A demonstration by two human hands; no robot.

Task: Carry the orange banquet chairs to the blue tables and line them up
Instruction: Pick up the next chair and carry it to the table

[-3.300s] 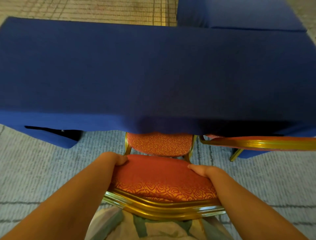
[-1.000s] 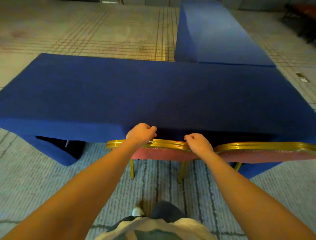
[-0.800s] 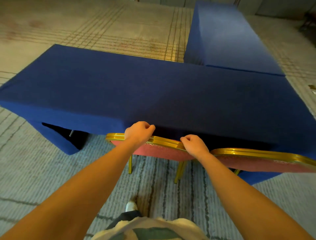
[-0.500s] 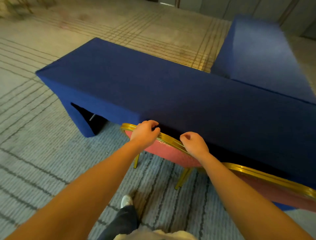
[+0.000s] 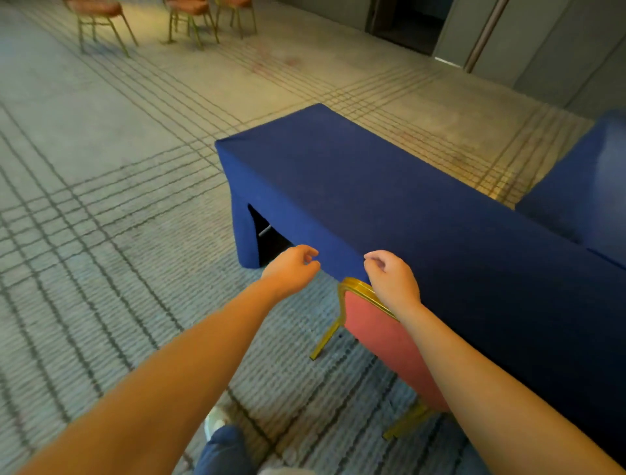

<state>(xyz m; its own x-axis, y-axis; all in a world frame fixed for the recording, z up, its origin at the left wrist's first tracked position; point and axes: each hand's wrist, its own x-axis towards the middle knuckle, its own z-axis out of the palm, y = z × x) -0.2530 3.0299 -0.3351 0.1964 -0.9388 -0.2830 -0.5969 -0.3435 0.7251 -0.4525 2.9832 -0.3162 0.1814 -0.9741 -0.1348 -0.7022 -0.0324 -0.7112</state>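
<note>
Our left hand hangs loosely curled and empty, just left of the chair. Our right hand, also loosely curled, holds nothing above the chair's back, which stands against the table.

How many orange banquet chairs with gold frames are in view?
4. One orange chair is tucked at the blue-clothed table; three chairs stand far off, top left. The arms may hide others.

Left hand and right hand hover loosely curled near orange chair.
</note>
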